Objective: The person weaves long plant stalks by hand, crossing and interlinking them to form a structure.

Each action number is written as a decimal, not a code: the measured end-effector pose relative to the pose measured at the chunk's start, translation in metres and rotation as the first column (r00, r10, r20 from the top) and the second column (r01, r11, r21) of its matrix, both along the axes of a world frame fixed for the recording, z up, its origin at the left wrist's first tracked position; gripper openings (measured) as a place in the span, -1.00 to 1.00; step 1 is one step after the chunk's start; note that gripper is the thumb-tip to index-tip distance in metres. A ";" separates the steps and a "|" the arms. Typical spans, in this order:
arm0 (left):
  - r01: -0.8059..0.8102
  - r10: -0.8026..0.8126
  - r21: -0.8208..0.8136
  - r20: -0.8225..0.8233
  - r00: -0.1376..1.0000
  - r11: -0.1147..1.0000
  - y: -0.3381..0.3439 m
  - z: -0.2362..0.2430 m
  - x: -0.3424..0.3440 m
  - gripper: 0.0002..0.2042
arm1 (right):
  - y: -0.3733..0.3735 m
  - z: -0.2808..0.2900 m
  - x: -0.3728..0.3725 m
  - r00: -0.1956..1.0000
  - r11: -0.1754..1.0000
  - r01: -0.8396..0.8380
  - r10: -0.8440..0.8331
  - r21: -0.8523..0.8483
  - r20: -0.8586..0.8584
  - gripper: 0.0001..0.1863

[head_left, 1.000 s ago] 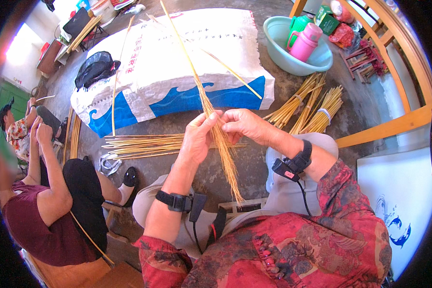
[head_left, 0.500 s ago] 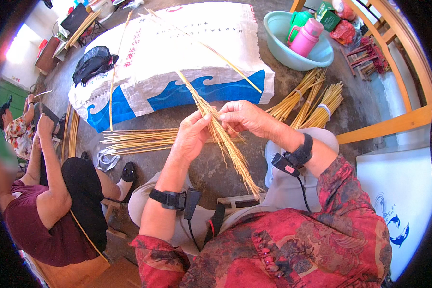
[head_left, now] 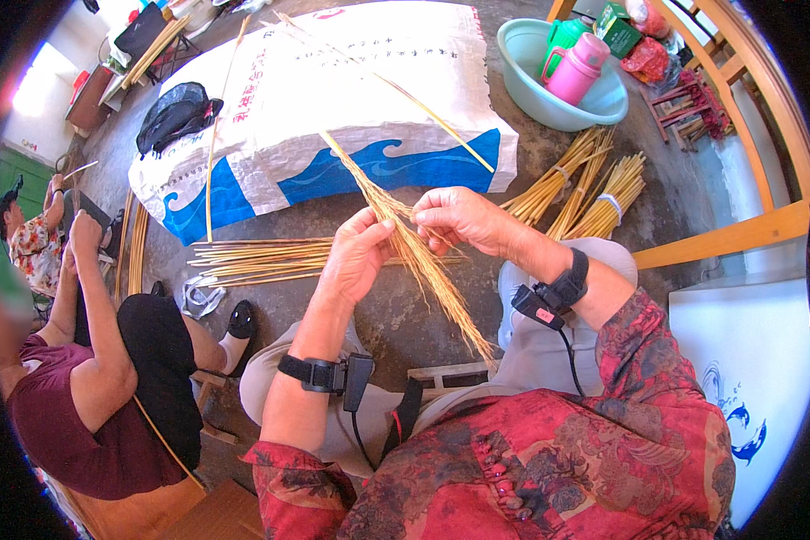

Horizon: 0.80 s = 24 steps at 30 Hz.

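My left hand is closed on a pale yellow straw stalk with a feathery seed head, which slants down toward my lap. My right hand pinches the straw just right of my left fingers, where fine strands stick out; the fingertips are partly hidden. Below and behind my hands lie loose long stalks on the floor. Tied stalk bundles lie to the right, and a white woven sack with blue waves is ahead, with single stalks across it.
A blue basin holds green and pink flasks. A black bag rests on the sack. A wooden frame and white cabinet stand right. A co-worker in maroon sits close left; another sits farther back.
The straw has swung, its upper end now lower and shorter in view, its feathery end further right. Both hands have shifted slightly upward. The nearer co-worker's hands have shifted.
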State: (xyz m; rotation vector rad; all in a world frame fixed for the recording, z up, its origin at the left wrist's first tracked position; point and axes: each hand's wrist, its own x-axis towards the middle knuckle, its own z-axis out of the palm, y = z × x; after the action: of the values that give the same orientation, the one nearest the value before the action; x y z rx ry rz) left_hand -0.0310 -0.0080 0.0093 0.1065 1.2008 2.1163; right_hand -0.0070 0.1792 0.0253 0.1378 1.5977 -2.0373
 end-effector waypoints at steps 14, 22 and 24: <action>-0.060 0.061 -0.014 0.051 0.997 0.998 0.002 -0.001 0.000 -0.82 | -0.002 0.002 0.003 0.998 0.998 -0.033 0.036 0.054 -0.057 -0.77; -0.073 0.074 -0.054 0.019 0.997 0.996 0.000 0.000 -0.002 -0.80 | -0.008 0.002 0.000 1.000 0.998 -0.029 0.030 -0.057 0.002 -0.73; -0.068 0.069 -0.068 0.013 0.998 0.995 -0.001 0.000 -0.002 -0.79 | -0.010 0.002 -0.001 0.999 0.998 -0.036 0.035 -0.042 -0.015 -0.72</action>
State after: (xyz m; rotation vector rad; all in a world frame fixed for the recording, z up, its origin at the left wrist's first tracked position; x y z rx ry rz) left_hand -0.0326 -0.0092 0.0093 0.0192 1.2821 2.1290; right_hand -0.0079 0.1690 0.0278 0.0790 1.5538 -2.0477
